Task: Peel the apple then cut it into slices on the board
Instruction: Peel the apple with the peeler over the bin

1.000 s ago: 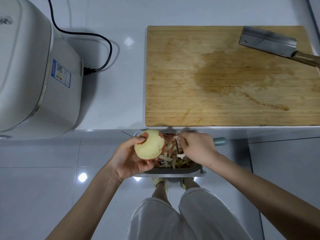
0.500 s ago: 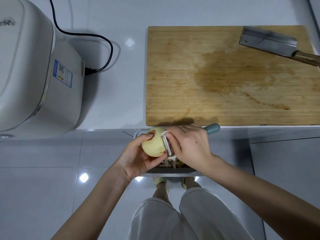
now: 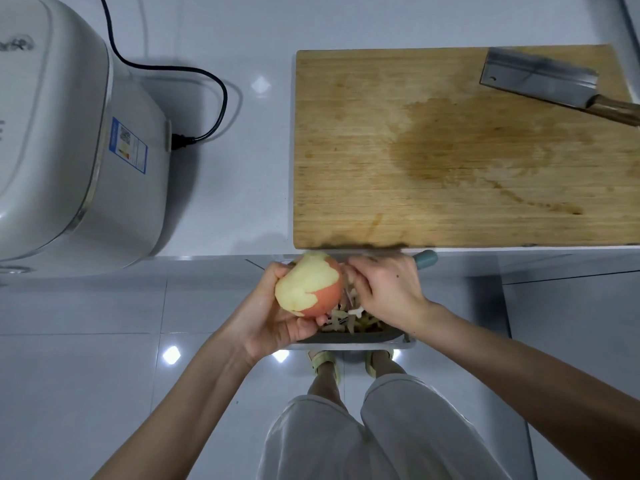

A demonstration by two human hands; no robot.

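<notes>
The apple [image 3: 310,284] is held just below the centre of the frame, beneath the lower edge of the board [image 3: 450,150], over a bin of peelings [image 3: 349,323]. The left hand [image 3: 273,313] is closed around it from the left and below, the grip being wrapped on the fruit. The right hand [image 3: 384,292] lies immediately to the right of the apple, closed on a peeler [image 3: 426,258] whose teal handle end shows at its upper right; the blade is mostly hidden. The remaining red skin is turned toward the lower right, facing the right hand, so the next stroke is judged to fall there. The cleaver [image 3: 540,81] rests unused at the board's upper right corner, on the desk [image 3: 242,150].
</notes>
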